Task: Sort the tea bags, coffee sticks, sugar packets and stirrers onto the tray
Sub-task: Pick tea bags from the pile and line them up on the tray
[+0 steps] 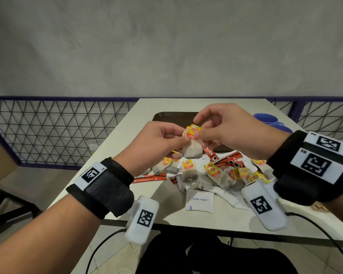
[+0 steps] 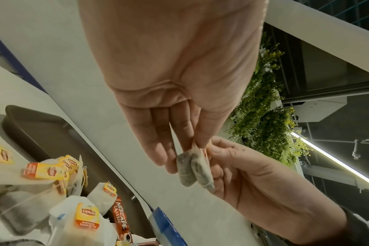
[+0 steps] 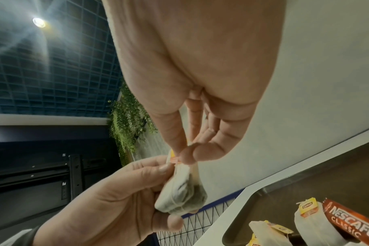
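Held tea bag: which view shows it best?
The head view: the tea bag shows its pouch, string and yellow tag, pinched by the left hand and right hand above the pile. Both wrist views show the pouch edge-on from below, its tag mostly hidden by fingertips.

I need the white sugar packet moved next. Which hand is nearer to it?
Neither by much. The white sugar packet lies on the table below both. Left hand and right hand are raised above the pile, both pinching one tea bag.
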Tool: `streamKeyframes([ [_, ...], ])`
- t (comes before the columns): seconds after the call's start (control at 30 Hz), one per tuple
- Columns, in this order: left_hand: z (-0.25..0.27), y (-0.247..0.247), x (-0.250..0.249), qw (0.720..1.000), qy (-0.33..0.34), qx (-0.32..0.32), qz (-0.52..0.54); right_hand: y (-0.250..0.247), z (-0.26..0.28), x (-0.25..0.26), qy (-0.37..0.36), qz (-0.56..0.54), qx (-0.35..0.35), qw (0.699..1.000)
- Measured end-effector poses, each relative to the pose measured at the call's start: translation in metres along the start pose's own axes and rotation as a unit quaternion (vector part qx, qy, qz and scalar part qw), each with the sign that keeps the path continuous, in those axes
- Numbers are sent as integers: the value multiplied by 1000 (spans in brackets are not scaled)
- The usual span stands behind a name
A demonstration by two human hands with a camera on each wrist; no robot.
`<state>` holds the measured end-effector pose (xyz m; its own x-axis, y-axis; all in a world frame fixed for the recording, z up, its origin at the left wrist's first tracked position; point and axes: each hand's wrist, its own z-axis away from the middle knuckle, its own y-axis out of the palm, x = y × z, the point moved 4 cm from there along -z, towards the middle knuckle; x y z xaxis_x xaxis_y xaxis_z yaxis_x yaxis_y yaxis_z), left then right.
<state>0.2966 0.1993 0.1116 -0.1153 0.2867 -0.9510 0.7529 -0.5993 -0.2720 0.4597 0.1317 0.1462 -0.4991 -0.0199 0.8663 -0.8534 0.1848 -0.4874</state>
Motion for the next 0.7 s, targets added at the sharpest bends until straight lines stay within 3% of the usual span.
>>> streamKeyframes([
  [0.23, 11, -1, 2, 1000, 18, -8, -16, 5, 3, 9, -23, 76, 53, 995],
  [0.4, 19, 1, 16, 998, 17, -37, 40, 4, -6, 5, -5, 6, 50, 999],
  [0.7, 57, -9, 62, 990, 7, -94, 109, 32, -19, -1, 37, 82, 270, 959],
])
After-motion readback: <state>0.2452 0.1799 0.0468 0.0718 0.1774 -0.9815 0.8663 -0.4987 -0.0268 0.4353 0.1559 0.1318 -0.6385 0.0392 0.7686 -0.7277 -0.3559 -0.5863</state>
